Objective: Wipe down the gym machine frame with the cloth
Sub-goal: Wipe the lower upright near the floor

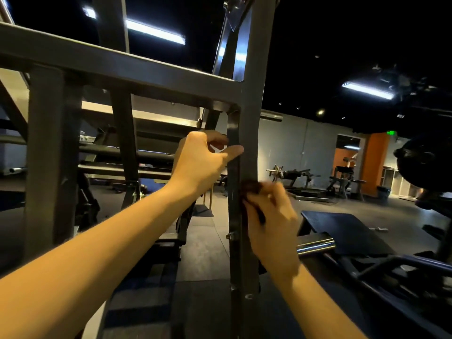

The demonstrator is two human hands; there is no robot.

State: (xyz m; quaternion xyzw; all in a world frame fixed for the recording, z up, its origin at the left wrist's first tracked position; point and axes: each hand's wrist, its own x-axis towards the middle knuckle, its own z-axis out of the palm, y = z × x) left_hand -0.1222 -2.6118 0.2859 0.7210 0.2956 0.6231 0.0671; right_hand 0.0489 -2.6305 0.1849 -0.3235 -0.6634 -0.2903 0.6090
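A dark grey upright post [249, 113] of the gym machine frame runs down the middle of the view, joined to a horizontal beam [117, 67] at the left. My right hand [271, 221] holds a small dark cloth [250, 188] against the post at mid height; the hand is motion-blurred. My left hand [203, 160] is just left of the post and higher up, its thumb tip touching the post's edge and its fingers loosely curled, holding nothing.
More frame bars and a weight stack structure [53, 152] fill the left. A dark bench pad [342, 231] and a chrome bar end [315, 245] lie low right. Other machines [296, 177] stand across the rubber floor by an orange doorway [374, 162].
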